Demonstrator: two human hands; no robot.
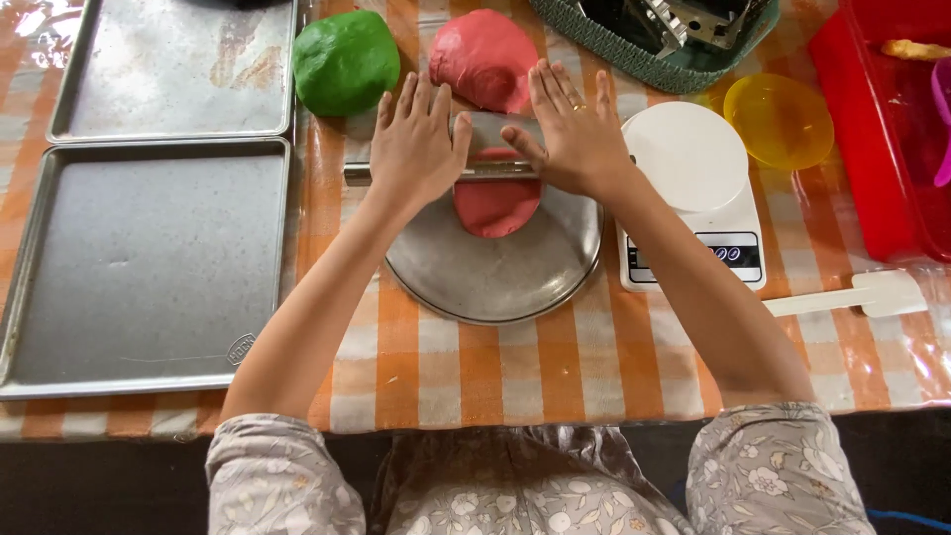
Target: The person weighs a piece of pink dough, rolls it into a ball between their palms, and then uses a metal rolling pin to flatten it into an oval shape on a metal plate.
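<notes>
My left hand (416,144) and my right hand (573,134) press flat, fingers spread, on a metal rolling pin (485,170) that lies across a round metal plate (495,272). Under the pin sits a flattened piece of red dough (495,206) on the plate. Beyond the hands lie a large red dough ball (485,54) and a green dough ball (345,61) on the orange checked tablecloth.
Two metal baking trays (149,267) (173,64) lie at the left. A white kitchen scale (693,188) stands right of the plate, with a yellow bowl (780,119), a red tub (882,129), a white spatula (852,297) and a green basket (654,45) around it.
</notes>
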